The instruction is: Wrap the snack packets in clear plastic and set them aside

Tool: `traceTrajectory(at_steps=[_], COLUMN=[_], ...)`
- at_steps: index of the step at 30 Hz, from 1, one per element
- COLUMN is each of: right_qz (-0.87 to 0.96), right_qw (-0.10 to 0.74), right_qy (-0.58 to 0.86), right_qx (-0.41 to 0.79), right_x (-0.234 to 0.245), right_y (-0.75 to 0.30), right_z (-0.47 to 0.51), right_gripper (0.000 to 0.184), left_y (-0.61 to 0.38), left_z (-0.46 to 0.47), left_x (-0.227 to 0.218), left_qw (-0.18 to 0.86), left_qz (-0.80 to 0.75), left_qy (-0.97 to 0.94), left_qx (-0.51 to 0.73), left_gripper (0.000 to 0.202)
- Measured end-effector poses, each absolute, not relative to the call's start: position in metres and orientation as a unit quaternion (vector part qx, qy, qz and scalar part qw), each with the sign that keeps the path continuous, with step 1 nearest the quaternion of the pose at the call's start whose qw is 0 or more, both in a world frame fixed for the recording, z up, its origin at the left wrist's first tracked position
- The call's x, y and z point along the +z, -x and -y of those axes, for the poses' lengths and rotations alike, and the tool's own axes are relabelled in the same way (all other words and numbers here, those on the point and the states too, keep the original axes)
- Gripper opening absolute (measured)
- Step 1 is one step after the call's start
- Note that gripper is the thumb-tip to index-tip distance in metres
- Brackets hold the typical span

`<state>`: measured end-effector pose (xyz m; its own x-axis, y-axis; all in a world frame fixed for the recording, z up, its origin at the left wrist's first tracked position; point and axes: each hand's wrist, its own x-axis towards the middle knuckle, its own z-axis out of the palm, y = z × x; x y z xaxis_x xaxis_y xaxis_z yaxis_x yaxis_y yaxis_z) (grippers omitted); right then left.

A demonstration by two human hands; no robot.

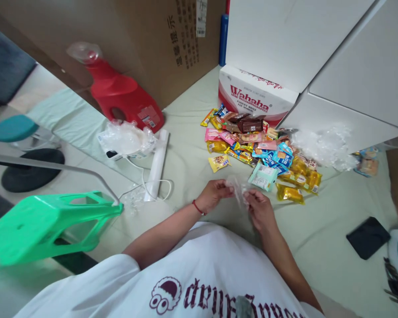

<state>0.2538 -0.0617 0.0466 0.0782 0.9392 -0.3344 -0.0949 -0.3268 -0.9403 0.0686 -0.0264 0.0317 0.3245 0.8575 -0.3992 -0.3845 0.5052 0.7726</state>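
My left hand (212,194) and my right hand (259,208) are close together low over the pale green cloth (185,145), both pinched on a small clear plastic bag (239,189) held between them. A red cord circles my left wrist. Just beyond the hands lies a heap of wrapped snacks (262,150) in yellow, pink, blue and brown wrappers. One yellow packet (219,162) lies apart at the heap's left edge, and a mint-green packet (263,176) sits nearest my right hand.
A white and red Wahaha carton (254,95) stands behind the heap, with crumpled clear plastic (321,143) to its right. At left are a red jug (122,95), a plastic-wrapped bundle (126,139), a white cable and a green stool (49,225). A black phone (368,237) lies right.
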Motion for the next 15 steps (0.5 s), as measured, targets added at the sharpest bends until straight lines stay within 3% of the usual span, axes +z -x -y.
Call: traceTrajectory(at_steps=[3, 7, 13, 15], right_qz=[0.277, 0.302, 0.315, 0.322], right_qw=[0.499, 0.513, 0.504, 0.537], right_qy=[0.565, 0.59, 0.648, 0.636], right_qx=[0.596, 0.545, 0.476, 0.451], right_x=[0.054, 0.058, 0.056, 0.056], right_y=[-0.272, -0.301, -0.3, -0.288], right_z=[0.059, 0.056, 0.063, 0.067], right_gripper=[0.039, 0.041, 0.043, 0.038], left_y=[-0.054, -0.036, -0.049, -0.062], left_z=[0.021, 0.007, 0.008, 0.021], left_x=[0.03, 0.028, 0.032, 0.041], left_qw=[0.8, 0.83, 0.681, 0.711], left_qz=[-0.386, -0.369, -0.494, -0.46], left_qy=[-0.267, -0.271, -0.314, -0.343], left_qx=[0.375, 0.319, 0.441, 0.405], left_gripper=[0.044, 0.047, 0.048, 0.047])
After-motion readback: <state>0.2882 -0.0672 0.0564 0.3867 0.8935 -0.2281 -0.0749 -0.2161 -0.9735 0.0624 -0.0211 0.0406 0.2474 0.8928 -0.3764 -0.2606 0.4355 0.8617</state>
